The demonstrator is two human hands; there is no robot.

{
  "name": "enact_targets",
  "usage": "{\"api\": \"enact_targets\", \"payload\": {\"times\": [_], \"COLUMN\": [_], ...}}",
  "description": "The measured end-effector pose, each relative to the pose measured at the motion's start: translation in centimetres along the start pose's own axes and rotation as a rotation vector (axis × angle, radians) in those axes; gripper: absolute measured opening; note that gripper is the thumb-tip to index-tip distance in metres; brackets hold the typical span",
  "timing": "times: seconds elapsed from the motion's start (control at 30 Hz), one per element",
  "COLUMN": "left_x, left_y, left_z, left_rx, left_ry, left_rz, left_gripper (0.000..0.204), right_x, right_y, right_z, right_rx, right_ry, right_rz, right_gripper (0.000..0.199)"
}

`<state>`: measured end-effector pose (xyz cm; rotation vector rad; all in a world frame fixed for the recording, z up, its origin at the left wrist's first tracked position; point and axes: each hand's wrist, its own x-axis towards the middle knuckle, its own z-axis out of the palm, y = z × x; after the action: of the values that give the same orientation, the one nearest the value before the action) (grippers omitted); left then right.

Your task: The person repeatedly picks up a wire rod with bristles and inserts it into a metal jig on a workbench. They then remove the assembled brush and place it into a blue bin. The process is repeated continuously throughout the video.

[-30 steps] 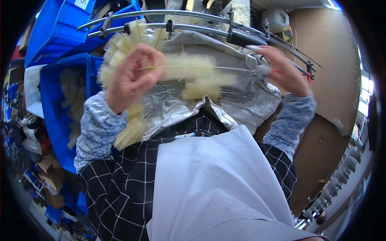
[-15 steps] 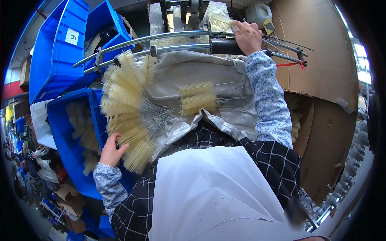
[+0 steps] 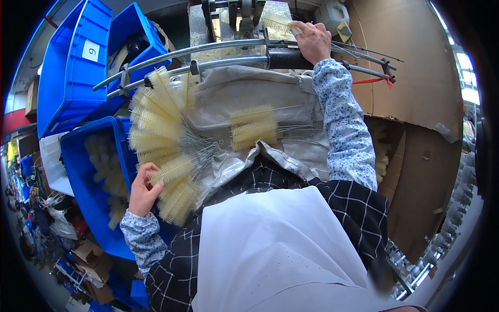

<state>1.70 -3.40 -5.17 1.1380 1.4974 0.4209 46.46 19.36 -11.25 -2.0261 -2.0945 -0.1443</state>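
I had the left hand [image 3: 141,188] down at the left edge of the grey cloth [image 3: 270,99] spread over the lap, its fingers curled around one cream bottle brush [image 3: 171,169] at the lower end of a fan of the same brushes [image 3: 156,125], whose wire stems met toward the middle of the cloth. The right hand [image 3: 313,40] was up at the far edge, closed on a single brush [image 3: 278,22] that it held against the machine [image 3: 239,15] just beyond the two curved metal rails [image 3: 218,54]. A smaller bunch of three or so brushes [image 3: 253,127] lay in the middle of the cloth, apart from the fan. Beside the left hand, the blue bin [image 3: 86,171] held a pile of brushes, though I could not tell whether those were finished or waiting. Further blue bins [image 3: 78,78] stood tilted at the far left, and cardboard [image 3: 416,88] walled off the right side. Judging by how things lay, the work was mid-run: one brush was at the machine, one was being picked from the fan, and the fan itself was still large, so I took most of the batch on the cloth to be left to do.
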Motion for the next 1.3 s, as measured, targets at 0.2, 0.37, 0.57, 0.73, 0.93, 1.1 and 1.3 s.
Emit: {"api": "enact_targets", "payload": {"times": [0.2, 0.37, 0.57, 0.73, 0.93, 1.1, 1.3], "left_x": [0.1, 0.8, -0.6, -0.5, -0.7, -1.0, -0.4], "left_y": [3.9, 5.4, 5.3, 5.8, 6.0, 5.8, 5.6], "left_z": [-0.3, -0.6, -2.6, -2.5, -2.3, -2.6, -2.4], "left_rx": [-0.2, -0.111, -0.251, -0.383, -0.384, -0.405, -0.437], "left_ry": [0.021, 0.111, 0.283, 0.288, 0.279, 0.298, 0.208], "left_rz": [0.284, 0.501, 0.696, 0.725, 0.718, 0.719, 0.749], "left_gripper": [0.03, 0.025, 0.018, 0.023, 0.026, 0.025, 0.024], "right_x": [2.5, 3.8, 0.8, 0.8, 1.0, 1.2, 1.8], "right_y": [0.8, 3.4, 3.9, 4.3, 0.7, -3.1, -9.1], "right_z": [2.1, 4.4, 1.6, 3.1, 3.2, 2.7, 2.3], "right_rx": [-0.081, -0.179, -0.115, 0.109, 0.087, 0.081, 0.062], "right_ry": [0.007, 0.018, 0.153, 0.159, 0.146, 0.131, 0.0], "right_rz": [-0.04, -0.154, 0.146, 0.135, 0.127, 0.133, 0.179], "right_gripper": [0.035, 0.041, 0.039, 0.034, 0.031, 0.031, 0.024]}}
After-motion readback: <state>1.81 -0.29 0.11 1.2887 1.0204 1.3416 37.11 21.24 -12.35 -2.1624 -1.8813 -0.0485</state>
